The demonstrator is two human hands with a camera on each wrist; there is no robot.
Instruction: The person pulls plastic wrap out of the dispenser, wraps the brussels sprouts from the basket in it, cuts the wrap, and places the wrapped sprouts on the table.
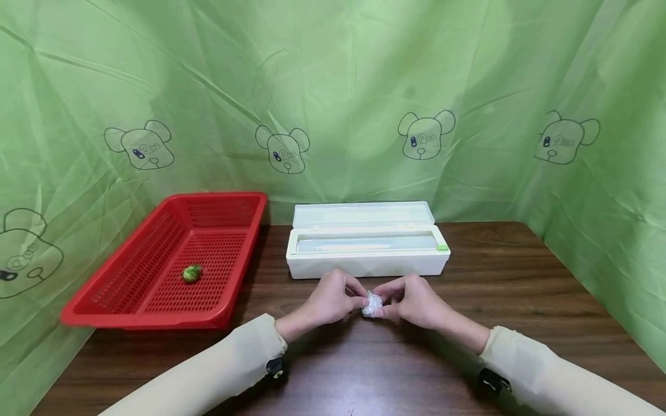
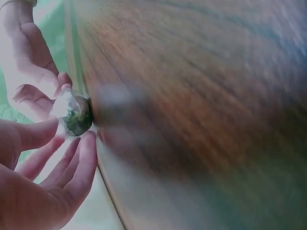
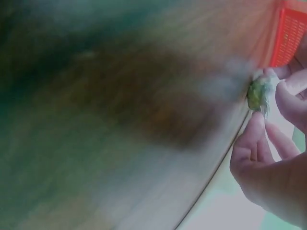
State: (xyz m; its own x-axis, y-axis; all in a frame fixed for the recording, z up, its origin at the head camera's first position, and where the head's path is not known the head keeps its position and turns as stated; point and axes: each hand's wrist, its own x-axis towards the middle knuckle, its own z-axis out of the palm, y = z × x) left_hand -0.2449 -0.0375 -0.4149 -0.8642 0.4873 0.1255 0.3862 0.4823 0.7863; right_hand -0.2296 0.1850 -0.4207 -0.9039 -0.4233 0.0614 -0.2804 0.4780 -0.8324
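Note:
A Brussels sprout bundled in crumpled cling film (image 1: 372, 305) is between both hands, above the middle of the table. In the left wrist view, dark green shows through the clear film of the wrapped sprout (image 2: 78, 120). My left hand (image 1: 333, 297) pinches its left side with thumb and fingertips. From the other side, my right hand (image 1: 413, 301) pinches it the same way. Just behind the hands stands a white cling film dispenser box (image 1: 366, 267), its translucent lid (image 1: 364, 214) raised. The right wrist view shows the wrapped sprout (image 3: 259, 95) between the fingertips.
A red perforated basket (image 1: 151, 319) sits at the left, holding one unwrapped Brussels sprout (image 1: 191, 273). Green fabric (image 1: 343, 86) with printed bear heads surrounds the back and sides of the brown wooden table (image 1: 499, 271). The dispenser has a small green piece (image 1: 441, 248) at its right end.

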